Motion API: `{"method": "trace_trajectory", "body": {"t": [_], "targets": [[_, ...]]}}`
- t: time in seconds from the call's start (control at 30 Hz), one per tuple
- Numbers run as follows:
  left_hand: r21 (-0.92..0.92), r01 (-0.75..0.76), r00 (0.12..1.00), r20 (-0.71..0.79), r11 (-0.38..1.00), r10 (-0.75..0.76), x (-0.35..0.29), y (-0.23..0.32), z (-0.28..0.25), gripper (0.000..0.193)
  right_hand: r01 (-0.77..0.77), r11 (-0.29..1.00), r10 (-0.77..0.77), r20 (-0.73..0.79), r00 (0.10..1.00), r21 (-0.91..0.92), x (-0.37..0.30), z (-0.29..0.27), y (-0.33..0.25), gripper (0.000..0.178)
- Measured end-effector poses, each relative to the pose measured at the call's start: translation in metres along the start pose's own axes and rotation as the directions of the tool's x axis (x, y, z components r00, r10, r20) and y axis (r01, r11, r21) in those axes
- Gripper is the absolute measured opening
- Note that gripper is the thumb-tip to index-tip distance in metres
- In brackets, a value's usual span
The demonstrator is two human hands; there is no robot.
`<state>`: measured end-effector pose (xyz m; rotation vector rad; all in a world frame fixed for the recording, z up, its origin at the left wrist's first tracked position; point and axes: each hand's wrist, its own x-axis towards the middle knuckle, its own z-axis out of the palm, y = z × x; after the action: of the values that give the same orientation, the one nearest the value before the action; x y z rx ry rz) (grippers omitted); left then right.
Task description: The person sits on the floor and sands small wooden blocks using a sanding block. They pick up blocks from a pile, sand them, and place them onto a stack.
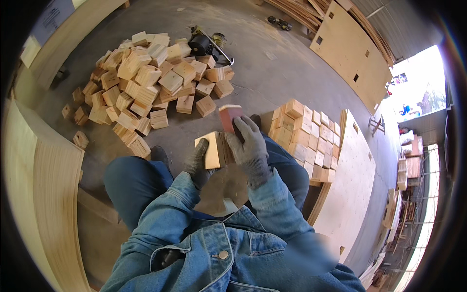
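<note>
In front of my lap, my gloved left hand is closed round a pale wooden block, thumb on its near face. My gloved right hand grips a reddish-brown sanding block, which looks like a piece of wood wrapped in sandpaper. It is tilted just above and to the right of the wooden block; whether the two touch, I cannot tell. Both hands are over the gap between my bent knees.
Ahead to the left, loose wooden blocks lie heaped on the floor, a dark power tool behind them. Neatly stacked blocks stand by my right knee, beside a long plywood panel. Stacked plywood rises at my left.
</note>
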<state>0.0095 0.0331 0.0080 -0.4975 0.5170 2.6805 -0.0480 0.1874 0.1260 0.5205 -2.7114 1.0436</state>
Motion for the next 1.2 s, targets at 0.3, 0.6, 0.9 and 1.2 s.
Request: {"method": "trace_trajectory", "body": {"t": [0.3,0.6,0.9,1.2], "targets": [[-0.121,-0.048,0.994,0.093,0.991,0.059,0.0,0.008,0.007,0.068,0.116,0.991,-0.105,0.145,0.984,-0.066,-0.068,-0.026,-0.041,0.051],[0.011,0.009,1.0,-0.015,1.0,-0.009,0.005,-0.004,-0.015,0.065,0.027,0.997,-0.031,0.059,0.998,0.077,-0.011,-0.01,-0.019,0.048],[-0.04,-0.032,0.999,-0.037,0.999,0.031,-0.005,0.003,0.009,0.064,0.112,0.994,-0.112,0.115,0.987,0.004,-0.032,-0.011,-0.035,0.051],[-0.051,-0.098,0.994,0.042,0.994,0.101,-0.001,0.009,0.011,0.062,0.098,0.985,-0.102,0.021,0.995,0.14,-0.043,-0.008,-0.021,0.051]]}}
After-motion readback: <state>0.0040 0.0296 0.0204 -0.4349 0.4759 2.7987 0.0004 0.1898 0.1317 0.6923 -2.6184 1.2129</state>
